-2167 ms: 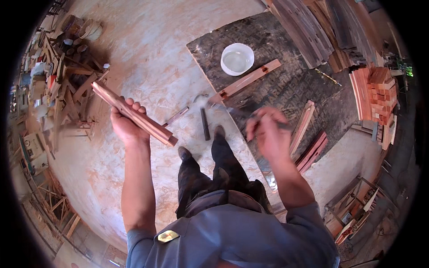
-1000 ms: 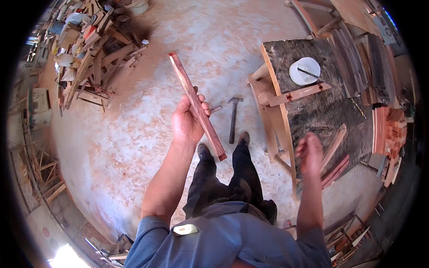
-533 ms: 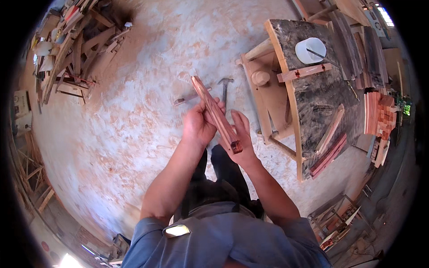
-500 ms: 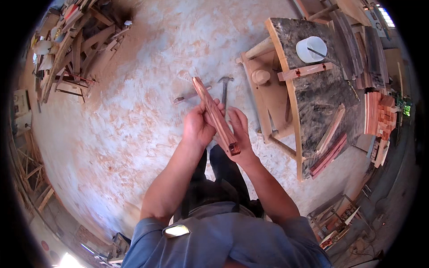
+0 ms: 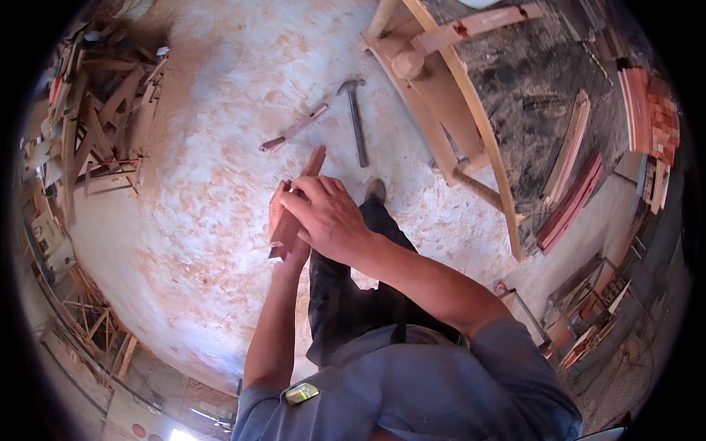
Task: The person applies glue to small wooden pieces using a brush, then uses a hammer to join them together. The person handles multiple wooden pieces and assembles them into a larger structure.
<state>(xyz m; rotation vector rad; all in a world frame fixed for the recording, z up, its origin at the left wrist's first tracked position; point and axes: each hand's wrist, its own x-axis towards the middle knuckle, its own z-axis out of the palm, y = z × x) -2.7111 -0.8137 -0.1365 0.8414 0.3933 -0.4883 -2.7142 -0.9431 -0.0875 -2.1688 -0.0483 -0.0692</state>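
A reddish-brown wooden bar (image 5: pixel 290 229) is held slantwise in front of me, its far end pointing up toward the floor tools. My left hand (image 5: pixel 276 214) grips it from the left and below, the palm mostly hidden. Over the top lies my right hand (image 5: pixel 331 217), its fingers curled across the bar. A notch or shiny cut shows at the bar's near end. On the floor just beyond are a claw hammer (image 5: pixel 357 121) and a slim chisel-like tool (image 5: pixel 296 128), both untouched.
To the right stands a workbench (image 5: pixel 507 110) with a dark, worn top. A mortised wooden piece (image 5: pixel 478 28) and several loose strips (image 5: pixel 570 202) lie on it. Scrap wood (image 5: pixel 110 117) is heaped at far left. More stacked red pieces (image 5: pixel 651 117) sit beyond the bench.
The bar has shifted left and swung round, its near end now pointing lower left. My right hand has moved from beside it to on top. The view has turned, and I stand closer to the hammer.
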